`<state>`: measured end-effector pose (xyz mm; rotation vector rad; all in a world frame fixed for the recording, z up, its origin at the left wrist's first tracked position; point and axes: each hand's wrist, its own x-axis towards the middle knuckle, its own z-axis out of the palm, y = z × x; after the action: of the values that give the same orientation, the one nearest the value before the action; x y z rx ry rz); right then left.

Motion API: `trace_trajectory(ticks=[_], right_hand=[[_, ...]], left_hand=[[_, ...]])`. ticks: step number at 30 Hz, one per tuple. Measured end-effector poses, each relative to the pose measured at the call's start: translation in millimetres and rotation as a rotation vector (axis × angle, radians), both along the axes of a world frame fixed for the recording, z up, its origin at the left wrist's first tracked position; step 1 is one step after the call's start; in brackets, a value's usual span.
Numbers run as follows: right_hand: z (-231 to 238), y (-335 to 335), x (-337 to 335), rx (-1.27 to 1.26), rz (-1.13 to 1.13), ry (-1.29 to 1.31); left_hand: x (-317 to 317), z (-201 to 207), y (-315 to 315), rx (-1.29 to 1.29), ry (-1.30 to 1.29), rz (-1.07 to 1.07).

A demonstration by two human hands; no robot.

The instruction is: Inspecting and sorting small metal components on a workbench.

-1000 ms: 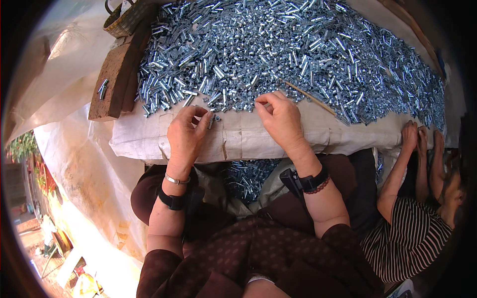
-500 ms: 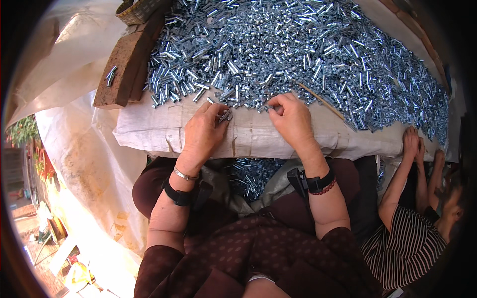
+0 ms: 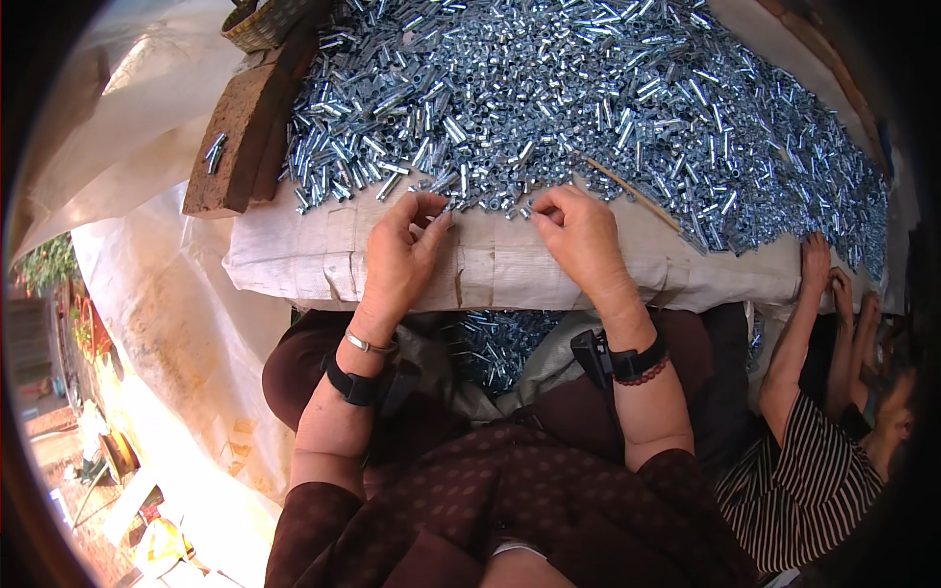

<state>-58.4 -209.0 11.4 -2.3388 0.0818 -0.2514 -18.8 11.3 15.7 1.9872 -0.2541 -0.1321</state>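
Observation:
A wide heap of small shiny metal tubes (image 3: 549, 108) covers the table in front of me. At its near edge, my left hand (image 3: 404, 235) has its fingers curled and its thumb apart from the forefinger; no tube shows clearly between them. Loose pieces lie close to its fingertips. To the right, my right hand (image 3: 578, 230) pinches thumb and forefinger together on a small metal tube (image 3: 526, 212), mostly covered by the fingertips. Both hands hover over the pale cloth-covered table edge (image 3: 520, 260).
A thin wooden stick (image 3: 632, 193) lies on the heap's near side. At left is a brick (image 3: 228, 147) bearing a few metal tubes (image 3: 216, 153), with a woven basket (image 3: 260, 24) behind. More tubes fill a sack (image 3: 500, 343) below the table edge. A co-worker's arm (image 3: 799, 323) reaches in at right.
The several tubes that were in my left hand no longer show there, and its thumb has moved away from the fingers. My right hand has hardly moved. The co-worker's hand reaches farther forward.

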Motion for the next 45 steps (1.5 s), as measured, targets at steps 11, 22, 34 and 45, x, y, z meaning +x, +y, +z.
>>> trace_trajectory(ticks=[11, 22, 34, 45], right_hand=[[10, 0, -1, -0.170, 0.019, 0.074], [27, 27, 4, 1.039, 0.085, 0.230], [24, 31, 1, 1.086, -0.015, 0.293], [20, 33, -2, 1.063, -0.022, 0.281]], left_hand=[[-3, 12, 0, -0.519, 0.398, -0.064], [-7, 15, -6, -0.534, 0.488, -0.155], [-14, 15, -11, -0.570, 0.507, -0.194], [-15, 7, -16, -0.400, 0.329, -0.165]])
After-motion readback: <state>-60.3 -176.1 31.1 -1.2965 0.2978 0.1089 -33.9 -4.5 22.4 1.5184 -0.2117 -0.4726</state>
